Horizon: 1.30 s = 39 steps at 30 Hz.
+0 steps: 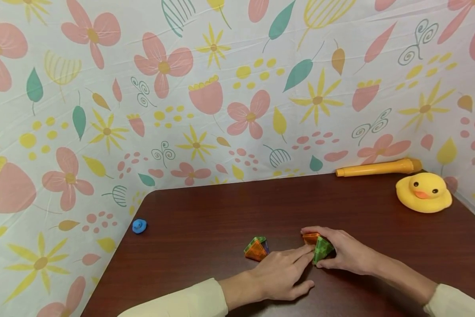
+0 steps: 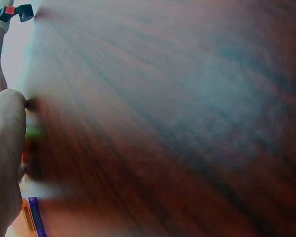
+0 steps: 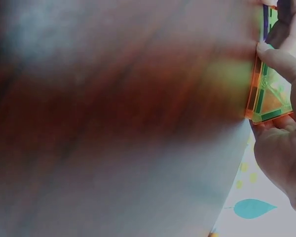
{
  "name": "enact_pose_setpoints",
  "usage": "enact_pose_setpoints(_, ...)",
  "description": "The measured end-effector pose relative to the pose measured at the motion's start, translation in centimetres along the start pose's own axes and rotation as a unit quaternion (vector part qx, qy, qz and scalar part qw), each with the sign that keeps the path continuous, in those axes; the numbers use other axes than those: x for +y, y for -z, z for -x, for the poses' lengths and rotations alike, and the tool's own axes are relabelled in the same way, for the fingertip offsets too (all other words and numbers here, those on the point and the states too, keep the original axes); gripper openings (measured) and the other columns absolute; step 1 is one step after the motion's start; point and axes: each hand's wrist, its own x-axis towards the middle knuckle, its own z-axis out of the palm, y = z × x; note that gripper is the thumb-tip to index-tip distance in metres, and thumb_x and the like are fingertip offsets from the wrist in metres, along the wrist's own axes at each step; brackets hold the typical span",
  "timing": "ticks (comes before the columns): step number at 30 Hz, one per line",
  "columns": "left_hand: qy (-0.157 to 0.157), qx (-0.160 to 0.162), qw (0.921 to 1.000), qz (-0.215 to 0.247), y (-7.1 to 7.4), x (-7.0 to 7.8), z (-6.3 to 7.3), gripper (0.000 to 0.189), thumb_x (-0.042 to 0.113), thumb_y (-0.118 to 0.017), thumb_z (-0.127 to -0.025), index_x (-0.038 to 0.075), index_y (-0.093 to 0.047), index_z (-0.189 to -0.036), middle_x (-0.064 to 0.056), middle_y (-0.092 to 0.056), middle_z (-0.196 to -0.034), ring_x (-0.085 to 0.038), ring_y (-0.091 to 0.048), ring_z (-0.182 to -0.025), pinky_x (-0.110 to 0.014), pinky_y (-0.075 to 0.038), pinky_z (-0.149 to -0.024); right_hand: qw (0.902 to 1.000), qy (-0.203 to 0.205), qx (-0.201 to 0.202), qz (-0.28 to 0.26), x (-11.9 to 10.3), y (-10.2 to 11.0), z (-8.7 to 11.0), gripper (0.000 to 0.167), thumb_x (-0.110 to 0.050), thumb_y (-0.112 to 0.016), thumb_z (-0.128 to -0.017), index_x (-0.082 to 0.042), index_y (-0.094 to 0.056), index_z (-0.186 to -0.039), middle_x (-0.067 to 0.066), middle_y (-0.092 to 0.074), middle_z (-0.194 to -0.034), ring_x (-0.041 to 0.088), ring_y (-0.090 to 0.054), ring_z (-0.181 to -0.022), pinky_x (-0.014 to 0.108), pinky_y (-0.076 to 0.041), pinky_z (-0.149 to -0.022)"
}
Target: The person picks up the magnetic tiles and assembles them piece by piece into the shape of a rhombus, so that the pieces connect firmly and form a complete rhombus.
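Note:
My right hand grips a small shape built of translucent green and orange magnetic tiles, thumb at the near side and fingers round the far side. Reaching in from the left, my left hand lies low over the table, its extended fingers touching the left side of that shape. A second magnetic-tile shape, orange, green and blue, sits on the table just beyond the left hand. In the right wrist view the held tiles show green triangles with orange edges. The left wrist view shows mostly blurred tabletop beside the left hand.
The dark wooden table meets a flower-printed cloth at the back and left. A small blue duck stands near the left edge. At the back right are a large yellow duck and a yellow-orange microphone-shaped toy.

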Motion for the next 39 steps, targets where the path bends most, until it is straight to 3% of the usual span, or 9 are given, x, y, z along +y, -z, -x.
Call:
enact_pose_setpoints(7, 0.000, 0.007, 0.9999, -0.010, 0.0, 0.1, -0.1, 0.063, 0.047, -0.048, -0.111, 0.006, -0.046, -0.159, -0.006, -0.039, -0.168, -0.011, -0.052, -0.142, -0.017, -0.046, -0.104, 0.9998, -0.011, -0.015, -0.001, 0.0, 0.1, -0.1, 0.083, -0.042, -0.091, -0.085, -0.015, -0.053, -0.153, 0.002, -0.061, -0.148, 0.024, -0.057, -0.133, 0.029, -0.051, -0.102)
enact_pose_setpoints(29, -0.005, 0.003, 0.9999, -0.011, 0.1, 0.0, -0.1, 0.062, 0.047, -0.048, -0.111, 0.005, -0.049, -0.157, -0.010, -0.043, -0.166, -0.013, -0.052, -0.142, -0.016, -0.047, -0.102, 0.9998, -0.005, -0.013, 0.013, 0.2, 0.1, -0.2, 0.082, -0.042, -0.091, -0.085, -0.012, -0.053, -0.151, 0.002, -0.064, -0.144, 0.021, -0.060, -0.129, 0.029, -0.051, -0.103)
enact_pose_setpoints(39, -0.005, 0.002, 1.0000, -0.006, 0.2, 0.0, -0.1, 0.062, 0.046, -0.047, -0.112, 0.005, -0.048, -0.158, -0.010, -0.042, -0.166, -0.014, -0.053, -0.142, -0.017, -0.048, -0.101, 0.9996, -0.013, -0.026, 0.000, 0.0, 1.0, 0.1, 0.074, -0.016, -0.093, -0.084, -0.002, -0.058, -0.148, 0.010, -0.069, -0.138, 0.018, -0.067, -0.121, 0.021, -0.054, -0.094)
